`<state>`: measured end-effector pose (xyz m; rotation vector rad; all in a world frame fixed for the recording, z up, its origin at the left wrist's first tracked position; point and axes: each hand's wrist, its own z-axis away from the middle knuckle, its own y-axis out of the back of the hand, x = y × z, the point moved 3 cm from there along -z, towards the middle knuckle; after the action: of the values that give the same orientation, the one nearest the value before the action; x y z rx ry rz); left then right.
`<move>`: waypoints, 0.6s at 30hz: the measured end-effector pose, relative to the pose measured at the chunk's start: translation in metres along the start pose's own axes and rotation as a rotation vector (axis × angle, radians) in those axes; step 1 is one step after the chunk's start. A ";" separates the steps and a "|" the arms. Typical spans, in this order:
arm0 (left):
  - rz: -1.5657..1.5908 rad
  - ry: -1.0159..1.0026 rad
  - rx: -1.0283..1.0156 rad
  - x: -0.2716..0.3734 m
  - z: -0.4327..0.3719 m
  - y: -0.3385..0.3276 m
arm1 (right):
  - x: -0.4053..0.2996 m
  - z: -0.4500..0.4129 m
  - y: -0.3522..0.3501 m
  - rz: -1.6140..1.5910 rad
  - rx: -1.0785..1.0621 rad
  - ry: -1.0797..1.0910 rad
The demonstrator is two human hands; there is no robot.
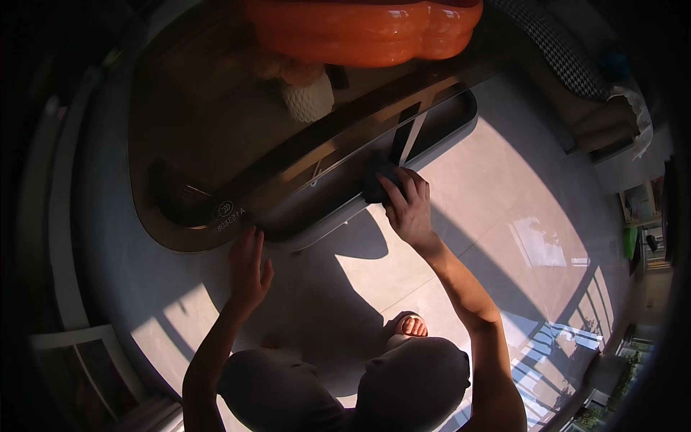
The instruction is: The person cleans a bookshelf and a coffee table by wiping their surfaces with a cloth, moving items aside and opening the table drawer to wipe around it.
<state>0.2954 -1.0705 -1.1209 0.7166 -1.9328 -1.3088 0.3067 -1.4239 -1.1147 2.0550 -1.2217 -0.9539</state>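
Note:
Before me stands a coffee table with a dark glass top [183, 135], its near side long and rounded. My right hand [407, 205] holds a dark, crumpled cloth [379, 175] against the near edge, beside an open-looking shelf or drawer recess [334, 186]. My left hand [251, 270] is at the table's near left edge, fingers apart and fingertips by the rim, with nothing seen in it. On the glass near that hand is a printed mark. An orange glossy tray or bowl [345, 35] and a white textured vase [310, 100] are farther back on the table.
Sunlit tiled floor [496, 189] spreads to the right. A seat with a houndstooth cushion [561, 51] is at the upper right. White-framed furniture [102, 372] stands at the lower left. My knees and one sandalled foot [413, 325] are close below the table.

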 end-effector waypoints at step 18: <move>0.257 0.192 0.124 -0.011 0.022 -0.003 | -0.003 -0.012 -0.008 0.189 -0.226 0.221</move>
<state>0.2848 -1.0507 -1.1324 0.6059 -1.8891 -0.9370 0.3195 -1.4161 -1.1125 1.7797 -1.1135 -0.7201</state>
